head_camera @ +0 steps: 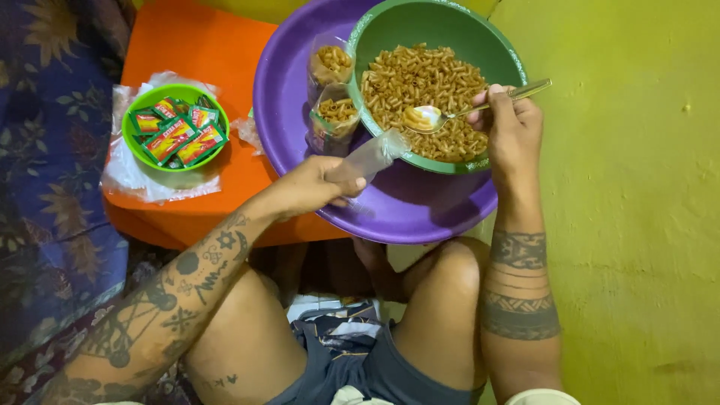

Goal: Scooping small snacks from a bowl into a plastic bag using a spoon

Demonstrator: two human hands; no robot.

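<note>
Head view: metal spoon (465, 111), pinched in right hand (506, 124) over macaroni-filled green plastic bowl (420, 22), is best levelled before tipping into small clear plastic bag (373, 154) gripped by left hand (311, 187) just beside it.

We see warm, even indoor light and saturated colours; soft shadows fall beneath the purple basin (420, 217), the spoon (450, 114) glints faintly, and edges soften slightly.
</note>
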